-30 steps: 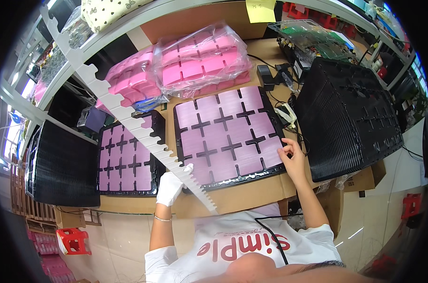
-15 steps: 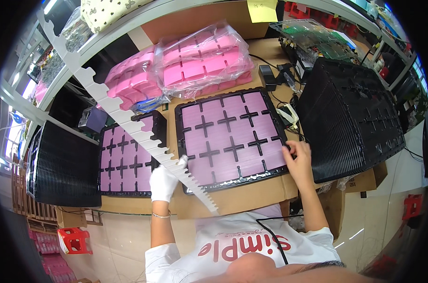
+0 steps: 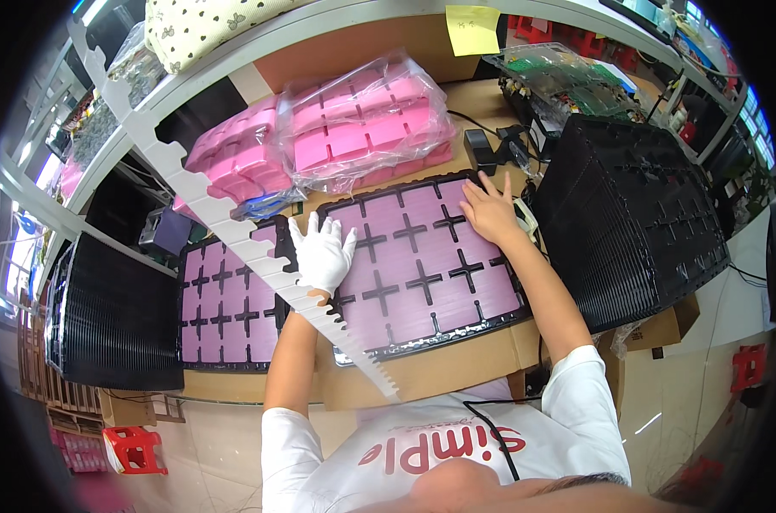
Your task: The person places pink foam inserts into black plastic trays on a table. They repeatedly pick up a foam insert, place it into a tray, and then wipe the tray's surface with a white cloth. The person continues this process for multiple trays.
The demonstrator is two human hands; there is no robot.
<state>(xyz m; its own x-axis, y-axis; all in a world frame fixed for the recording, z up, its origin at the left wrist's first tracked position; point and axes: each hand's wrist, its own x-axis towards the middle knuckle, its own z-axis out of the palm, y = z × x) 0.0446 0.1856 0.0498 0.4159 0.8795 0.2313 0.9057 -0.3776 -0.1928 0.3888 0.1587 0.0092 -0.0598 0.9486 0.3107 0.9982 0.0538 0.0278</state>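
The strip (image 3: 225,229) hides part of the left hand (image 3: 324,255)'s wrist, some of the tray (image 3: 443,332)'s near left part and a slanting band of the other tray (image 3: 201,295) to that hand's left; the glove covers a stretch of the tray's left rim. The right hand (image 3: 490,214) and its forearm hide part of the tray's right rim and of a pale object (image 3: 528,224) just right of them. Beyond the left hand, the upper edge cuts off the cloth (image 3: 195,38); beyond the right, the note (image 3: 472,32)'s marks are too small to read.
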